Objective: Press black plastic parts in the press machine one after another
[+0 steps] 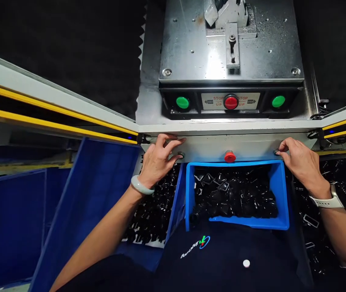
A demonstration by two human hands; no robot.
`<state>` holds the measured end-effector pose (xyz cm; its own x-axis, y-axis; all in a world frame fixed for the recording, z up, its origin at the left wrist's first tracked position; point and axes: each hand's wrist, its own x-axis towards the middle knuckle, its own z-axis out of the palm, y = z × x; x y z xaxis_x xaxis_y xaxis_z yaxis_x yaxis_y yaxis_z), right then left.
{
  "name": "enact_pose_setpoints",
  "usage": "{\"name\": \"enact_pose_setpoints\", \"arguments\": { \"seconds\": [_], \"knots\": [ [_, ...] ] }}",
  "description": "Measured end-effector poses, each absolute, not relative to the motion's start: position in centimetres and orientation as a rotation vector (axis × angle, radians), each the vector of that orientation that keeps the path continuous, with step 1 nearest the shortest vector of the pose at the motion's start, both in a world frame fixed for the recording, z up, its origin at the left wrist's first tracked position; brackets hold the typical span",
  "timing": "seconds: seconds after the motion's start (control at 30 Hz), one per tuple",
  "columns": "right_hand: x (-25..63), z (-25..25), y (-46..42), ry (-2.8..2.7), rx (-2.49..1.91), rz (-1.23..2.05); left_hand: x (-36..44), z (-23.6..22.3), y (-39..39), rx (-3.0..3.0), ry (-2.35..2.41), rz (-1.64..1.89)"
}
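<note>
My left hand (158, 157) is at the pale front panel (206, 142), its thumb on a small round push button (181, 155). Its other fingers are bent and spread above the button, with nothing held. On the other side, my right hand (301, 160) has its thumb and curled index finger together at a second push button (276, 153), which they partly cover. Between the hands, a red knob (230, 156) sticks out of the panel. Just below it stands a blue bin (284, 202) with many glossy black parts (236, 194) inside.
Beyond the panel is a metal plate (188, 61) with a clamping fixture (229, 18). Its control box carries green buttons (182, 102) and a red button (231, 101). Yellow-edged guards (99, 132) flank the opening. More black parts (315, 202) lie at right; blue panels (99, 178) stand left.
</note>
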<state>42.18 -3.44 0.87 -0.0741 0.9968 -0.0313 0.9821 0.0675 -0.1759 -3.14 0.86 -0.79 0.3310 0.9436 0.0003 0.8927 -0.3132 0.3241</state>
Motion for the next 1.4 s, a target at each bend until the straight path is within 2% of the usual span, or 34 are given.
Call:
{"name": "enact_pose_setpoints", "arguments": {
  "seconds": [0.13,0.23,0.3,0.43,0.53,0.77,0.93,1.07,1.2,1.4],
  "knots": [
    [41.3,0.9,-4.8,-2.237,-2.045,0.068,-1.9,-0.5,-0.7,2.313,1.806,0.364],
    [39.9,0.5,-7.3,-2.275,-1.989,0.091,-0.6,0.4,-3.5,2.156,1.726,0.480],
    [38.5,-0.5,-9.3,-2.393,-1.941,0.197,0.3,1.4,-6.1,2.129,1.461,0.325],
    [36.0,-3.5,-12.6,-2.648,-1.962,0.343,1.9,2.5,-11.2,2.185,1.032,-0.267],
    [35.6,-5.0,-13.5,-2.649,-1.990,0.442,2.0,2.3,-13.1,2.034,0.961,-0.393],
    [38.0,-4.2,-13.4,-2.534,-1.976,0.550,2.7,2.5,-9.5,1.060,1.129,0.317],
    [39.1,-2.3,-13.0,-2.322,-2.078,0.665,5.3,1.7,-7.5,0.425,0.984,0.556],
    [39.3,-0.7,-12.5,-2.246,-2.080,0.728,6.6,0.8,-7.2,0.366,0.905,0.622],
    [37.5,1.6,-11.4,-1.992,-1.855,0.825,7.3,0.3,-7.1,0.437,0.920,0.690],
    [31.7,4.2,-10.2,-1.479,-1.614,1.153,8.5,0.8,-7.1,0.582,0.987,0.752]
  ]
}}
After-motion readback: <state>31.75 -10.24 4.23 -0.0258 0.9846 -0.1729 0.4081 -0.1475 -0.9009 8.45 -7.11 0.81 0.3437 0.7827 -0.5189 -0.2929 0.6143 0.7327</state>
